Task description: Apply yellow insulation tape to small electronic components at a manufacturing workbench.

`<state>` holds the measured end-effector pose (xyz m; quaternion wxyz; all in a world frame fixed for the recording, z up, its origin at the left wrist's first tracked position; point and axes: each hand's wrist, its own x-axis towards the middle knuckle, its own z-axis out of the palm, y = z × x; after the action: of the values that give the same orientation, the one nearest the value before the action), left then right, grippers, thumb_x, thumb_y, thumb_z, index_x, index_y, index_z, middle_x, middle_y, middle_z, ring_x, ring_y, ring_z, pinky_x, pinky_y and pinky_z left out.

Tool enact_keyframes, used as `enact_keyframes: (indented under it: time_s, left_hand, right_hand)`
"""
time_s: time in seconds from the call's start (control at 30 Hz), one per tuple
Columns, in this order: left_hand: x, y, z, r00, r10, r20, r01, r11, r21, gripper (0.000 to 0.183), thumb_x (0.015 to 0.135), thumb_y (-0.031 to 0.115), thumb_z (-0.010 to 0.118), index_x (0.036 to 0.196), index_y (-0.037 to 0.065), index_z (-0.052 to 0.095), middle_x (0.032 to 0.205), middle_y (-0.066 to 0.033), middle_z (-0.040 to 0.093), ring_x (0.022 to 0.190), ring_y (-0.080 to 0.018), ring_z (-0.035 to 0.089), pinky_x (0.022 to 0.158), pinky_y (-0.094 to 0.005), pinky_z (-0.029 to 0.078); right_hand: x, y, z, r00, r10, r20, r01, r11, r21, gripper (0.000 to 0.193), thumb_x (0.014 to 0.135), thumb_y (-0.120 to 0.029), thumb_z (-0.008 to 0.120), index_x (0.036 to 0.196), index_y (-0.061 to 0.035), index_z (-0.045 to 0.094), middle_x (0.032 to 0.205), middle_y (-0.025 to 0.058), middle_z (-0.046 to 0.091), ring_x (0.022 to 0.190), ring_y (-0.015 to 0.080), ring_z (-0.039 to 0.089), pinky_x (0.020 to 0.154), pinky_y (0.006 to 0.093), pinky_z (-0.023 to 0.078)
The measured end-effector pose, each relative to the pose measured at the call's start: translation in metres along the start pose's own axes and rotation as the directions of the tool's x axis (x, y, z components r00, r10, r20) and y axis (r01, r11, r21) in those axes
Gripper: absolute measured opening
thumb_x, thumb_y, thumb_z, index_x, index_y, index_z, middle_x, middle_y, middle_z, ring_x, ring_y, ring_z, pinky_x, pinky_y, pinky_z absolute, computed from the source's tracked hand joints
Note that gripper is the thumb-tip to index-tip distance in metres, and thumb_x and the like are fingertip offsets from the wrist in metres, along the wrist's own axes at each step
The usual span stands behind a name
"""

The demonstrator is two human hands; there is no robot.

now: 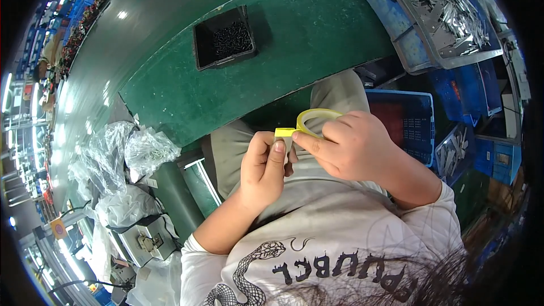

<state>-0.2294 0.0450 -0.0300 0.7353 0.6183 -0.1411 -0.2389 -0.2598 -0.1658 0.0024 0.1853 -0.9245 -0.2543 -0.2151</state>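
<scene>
My left hand [264, 167] is closed around a small pale flat piece [286, 143], held upright with the thumb along its near face. Yellow tape covers the top end of that piece. From there the strip runs to a roll of yellow tape [315, 114], which my right hand [354, 144] grips, its fingers curled over the ring. The right index finger points at the taped end and seems to touch it. Both hands are close together over my lap. Most of the pale piece is hidden by the left fingers.
On the green table [306, 28] stands a black bin [224, 39] of small dark parts. A grey-blue crate [419, 39] of metal strips is at the far right. Beside my right arm sits a blue crate [416, 102]. Clear plastic bags [148, 150] lie at the left.
</scene>
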Motion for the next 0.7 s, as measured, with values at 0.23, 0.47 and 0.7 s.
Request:
enact_keyframes:
  time_s: [0.23,0.47,0.7]
  left_hand:
    - [0.000,0.002,0.004,0.999,-0.025,-0.025,0.024,0.998,-0.056,0.010,0.109,0.013,0.041,0.107,0.005,0.046,0.087,-0.0057,0.059,0.073,-0.0079,0.053,0.059,-0.0231,0.048]
    - [0.005,-0.007,0.002,0.999,0.022,-0.044,-0.021,1.000,0.003,0.009,0.108,0.012,0.042,0.107,0.004,0.045,0.085,-0.0051,0.059,0.064,-0.0069,0.049,0.057,-0.0220,0.045]
    - [0.004,-0.006,0.001,0.999,0.031,-0.018,-0.032,0.999,-0.015,0.010,0.108,0.013,0.041,0.107,0.004,0.045,0.085,-0.0058,0.059,0.067,-0.0071,0.050,0.058,-0.0223,0.046]
  right_hand:
    - [-0.001,-0.001,-0.001,1.000,-0.001,0.012,0.001,1.000,-0.002,0.040,0.070,-0.017,0.076,0.110,-0.0196,0.074,0.067,-0.0043,0.041,0.050,0.0134,0.046,0.048,0.0292,0.037]
    - [-0.001,-0.003,-0.002,0.999,0.021,0.044,-0.020,0.999,-0.025,0.041,0.071,-0.017,0.075,0.111,-0.0200,0.074,0.066,-0.0040,0.041,0.050,0.0139,0.048,0.048,0.0291,0.040]
    - [0.000,0.000,-0.003,0.997,0.057,0.053,-0.057,0.998,0.000,0.042,0.069,-0.017,0.075,0.111,-0.0203,0.075,0.065,-0.0034,0.042,0.050,0.0150,0.048,0.048,0.0297,0.040]
